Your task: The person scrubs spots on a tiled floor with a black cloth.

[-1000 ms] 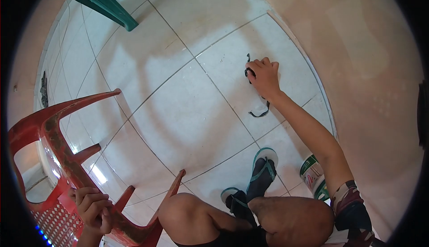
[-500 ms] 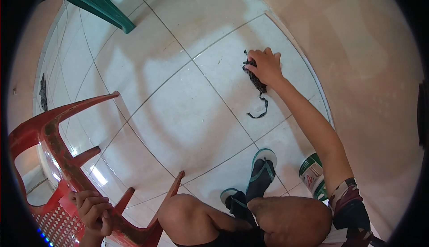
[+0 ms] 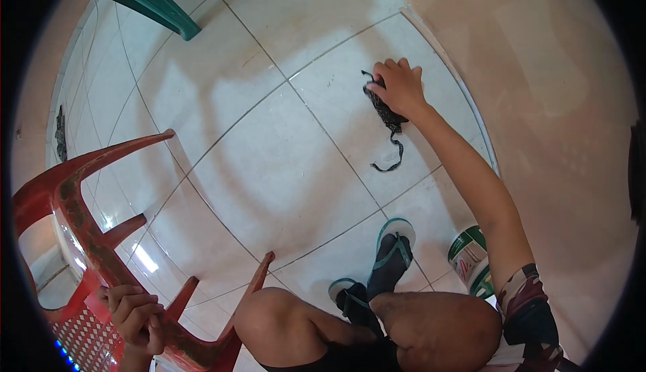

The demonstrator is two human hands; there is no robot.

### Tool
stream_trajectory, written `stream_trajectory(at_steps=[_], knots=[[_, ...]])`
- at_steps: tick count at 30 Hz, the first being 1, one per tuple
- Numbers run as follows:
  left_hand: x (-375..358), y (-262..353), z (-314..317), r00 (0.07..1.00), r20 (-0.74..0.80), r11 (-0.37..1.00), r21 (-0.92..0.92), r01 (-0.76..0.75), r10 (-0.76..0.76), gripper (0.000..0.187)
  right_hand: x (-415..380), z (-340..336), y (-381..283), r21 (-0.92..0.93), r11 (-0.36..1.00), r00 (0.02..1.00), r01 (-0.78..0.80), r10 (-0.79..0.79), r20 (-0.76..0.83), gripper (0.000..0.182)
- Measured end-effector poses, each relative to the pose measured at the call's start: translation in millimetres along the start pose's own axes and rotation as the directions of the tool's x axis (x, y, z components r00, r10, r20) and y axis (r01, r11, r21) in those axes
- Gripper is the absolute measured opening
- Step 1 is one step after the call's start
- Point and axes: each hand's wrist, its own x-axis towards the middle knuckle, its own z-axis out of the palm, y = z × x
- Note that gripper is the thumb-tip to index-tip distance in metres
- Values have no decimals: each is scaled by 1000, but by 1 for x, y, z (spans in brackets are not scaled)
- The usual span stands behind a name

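Observation:
My right hand (image 3: 402,89) reaches down to the floor, its fingers and thumb closed round the upper end of a black, crumpled bundle (image 3: 389,115). From the bundle's lower end a thin curling black tail (image 3: 400,160) trails over the tiles. At the lower left, my left hand (image 3: 136,318) is curled up beside the frame of a red plastic chair (image 3: 121,264). A pink, soft-looking piece (image 3: 98,303) pokes out behind its fingers; the rest of that piece is hidden.
A white and green bucket (image 3: 468,257) stands by my right arm, near the wall (image 3: 538,136). Part of a green plastic chair (image 3: 148,2) is at the upper left. My feet in flip-flops (image 3: 392,254) rest on the tiles. A dark crumpled thing (image 3: 61,133) lies at the far left.
The whole view has shifted slightly, so the floor and chairs sit a little higher. My right hand stays on the black bundle, and my left hand keeps its curl by the red chair.

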Motion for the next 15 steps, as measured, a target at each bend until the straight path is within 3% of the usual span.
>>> stream_trajectory(at_steps=[4, 7, 12, 14, 15], knots=[[1, 0, -1, 1000, 1, 1000, 2, -6, 6, 13, 35, 8, -6, -31, 996, 990, -80, 76, -115, 22], [-1, -2, -2, 1000, 8, 1000, 7, -17, 17, 13, 41, 19, -16, 68, 986, 963, -153, 164, -213, 23], [-3, -4, -2, 1000, 14, 1000, 1, -11, 11, 12, 4, 30, -41, -37, 979, 972, 200, -203, -116, 22], [-5, -4, -1, 1000, 24, 1000, -6, 1, -1, 13, 17, 25, -29, -16, 983, 974, 183, -184, -135, 20], [-5, -5, -2, 1000, 30, 1000, 0, 2, -2, 13, 28, 23, -22, 0, 998, 978, 57, -56, -202, 20]])
